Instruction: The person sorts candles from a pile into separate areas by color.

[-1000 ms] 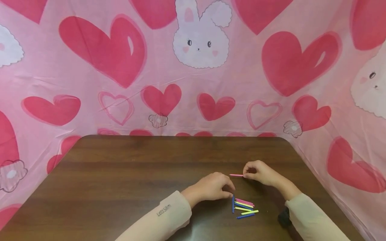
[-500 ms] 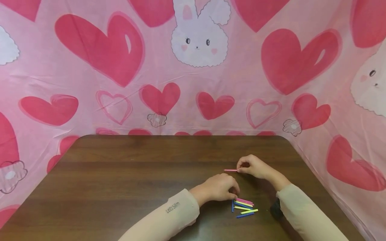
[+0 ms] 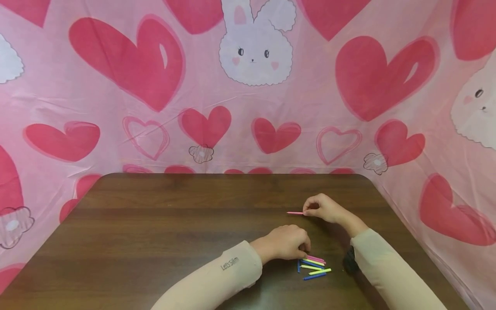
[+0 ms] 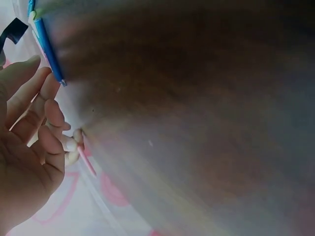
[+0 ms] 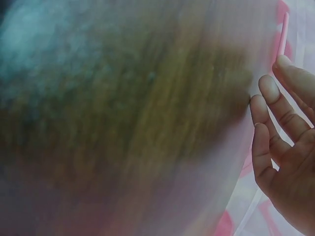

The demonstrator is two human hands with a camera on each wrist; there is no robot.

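In the head view my right hand (image 3: 327, 209) pinches one end of a thin pink stick (image 3: 294, 213) between thumb and fingertips. The stick points left, low over the table; the right wrist view also shows this pink stick (image 5: 283, 34) jutting from the fingertips. Closer to me, my left hand (image 3: 284, 243) reaches over the upper left of a loose pile of pink, yellow and blue sticks (image 3: 314, 268). Its fingers are loosely bent. Beside those fingertips in the left wrist view lies a blue stick (image 4: 48, 49); no stick shows in that hand's grasp.
The brown wooden table (image 3: 174, 224) extends left and behind the hands. A pink cloth with hearts and rabbits (image 3: 271, 99) hangs around its far and side edges. A dark object (image 3: 350, 261) sits at the right sleeve's underside.
My right hand has moved left and farther away with the pink stick. The left hand has shifted right and slightly down, its fingertips now at the pile's upper edge.
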